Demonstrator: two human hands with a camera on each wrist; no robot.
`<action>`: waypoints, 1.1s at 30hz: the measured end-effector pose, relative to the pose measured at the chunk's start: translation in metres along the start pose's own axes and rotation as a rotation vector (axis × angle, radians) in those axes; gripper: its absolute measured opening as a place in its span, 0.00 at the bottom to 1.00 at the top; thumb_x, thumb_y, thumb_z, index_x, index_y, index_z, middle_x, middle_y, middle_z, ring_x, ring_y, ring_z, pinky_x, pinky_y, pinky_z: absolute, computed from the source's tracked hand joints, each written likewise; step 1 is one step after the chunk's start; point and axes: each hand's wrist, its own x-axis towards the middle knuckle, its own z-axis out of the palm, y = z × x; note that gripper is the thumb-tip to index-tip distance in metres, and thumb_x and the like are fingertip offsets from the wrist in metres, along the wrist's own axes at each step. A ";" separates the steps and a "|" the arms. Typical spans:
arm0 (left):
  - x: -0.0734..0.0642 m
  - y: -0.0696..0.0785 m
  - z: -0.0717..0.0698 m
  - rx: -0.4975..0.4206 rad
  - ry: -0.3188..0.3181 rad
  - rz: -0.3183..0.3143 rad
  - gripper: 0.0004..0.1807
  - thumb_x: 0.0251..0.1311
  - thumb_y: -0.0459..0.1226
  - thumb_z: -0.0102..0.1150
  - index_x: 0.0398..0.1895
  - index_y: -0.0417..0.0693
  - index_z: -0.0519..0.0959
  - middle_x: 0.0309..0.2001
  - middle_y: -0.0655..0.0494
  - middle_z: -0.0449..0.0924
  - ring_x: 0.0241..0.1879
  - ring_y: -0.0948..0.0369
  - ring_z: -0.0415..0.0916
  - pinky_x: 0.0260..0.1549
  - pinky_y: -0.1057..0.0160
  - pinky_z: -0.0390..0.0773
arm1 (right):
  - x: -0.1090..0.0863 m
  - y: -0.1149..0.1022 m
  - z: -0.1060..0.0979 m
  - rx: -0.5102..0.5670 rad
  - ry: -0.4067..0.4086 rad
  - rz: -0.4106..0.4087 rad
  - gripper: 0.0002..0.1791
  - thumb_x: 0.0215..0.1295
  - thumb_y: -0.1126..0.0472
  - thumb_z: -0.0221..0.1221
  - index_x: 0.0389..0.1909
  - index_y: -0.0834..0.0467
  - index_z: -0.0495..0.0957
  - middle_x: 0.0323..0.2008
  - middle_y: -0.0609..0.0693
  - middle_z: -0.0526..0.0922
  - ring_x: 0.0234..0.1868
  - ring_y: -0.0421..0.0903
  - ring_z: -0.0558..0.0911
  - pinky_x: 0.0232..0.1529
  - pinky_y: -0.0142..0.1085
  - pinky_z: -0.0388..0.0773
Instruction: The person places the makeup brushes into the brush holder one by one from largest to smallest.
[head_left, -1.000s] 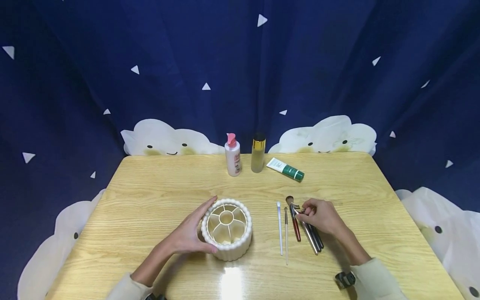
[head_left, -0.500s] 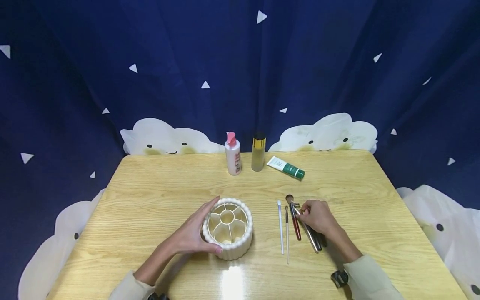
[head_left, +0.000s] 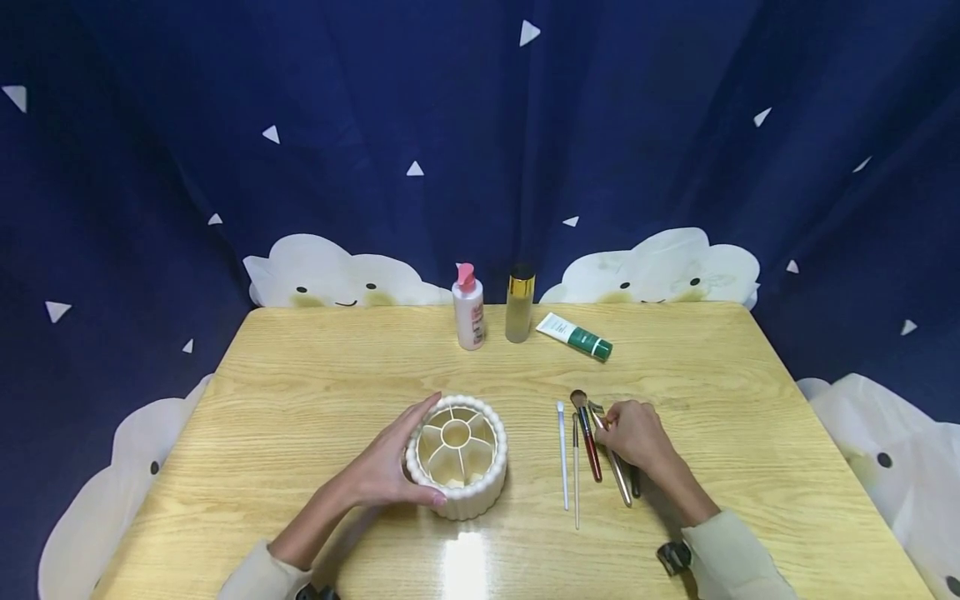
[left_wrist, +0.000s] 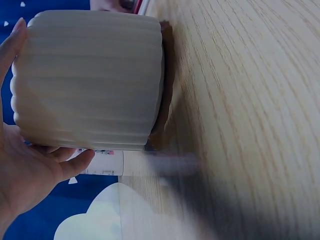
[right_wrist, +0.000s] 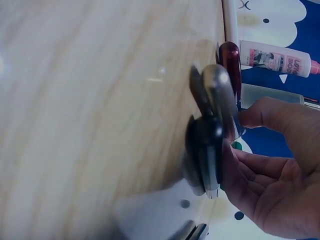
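Note:
My left hand grips a cream, ribbed round brush holder from its left side, thumb at the front, fingers round the back. Dividers split its inside into a central ring and petal-shaped slots. To the right, my right hand pinches a silver-handled makeup brush low over the table. Black-handled brushes lie close under that hand, partly hidden by it in the head view. Left of it lie a red-handled brush, a thin pale brush and a white brush.
At the back of the wooden table stand a pink-topped pump bottle and a gold-collared bottle. A green and white tube lies beside them. A dark blue curtain hangs behind the table.
My right hand has shifted slightly left and closer over the brushes, and the silver-handled brush's end has swung a little left. The left hand keeps its grip on the holder.

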 end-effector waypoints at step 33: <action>0.000 -0.003 -0.001 -0.017 -0.006 -0.006 0.68 0.25 0.55 0.79 0.75 0.66 0.48 0.70 0.48 0.61 0.67 0.45 0.61 0.63 0.35 0.62 | -0.010 -0.068 -0.060 0.634 0.017 -0.200 0.19 0.58 0.65 0.63 0.49 0.70 0.76 0.38 0.60 0.82 0.31 0.30 0.81 0.33 0.24 0.81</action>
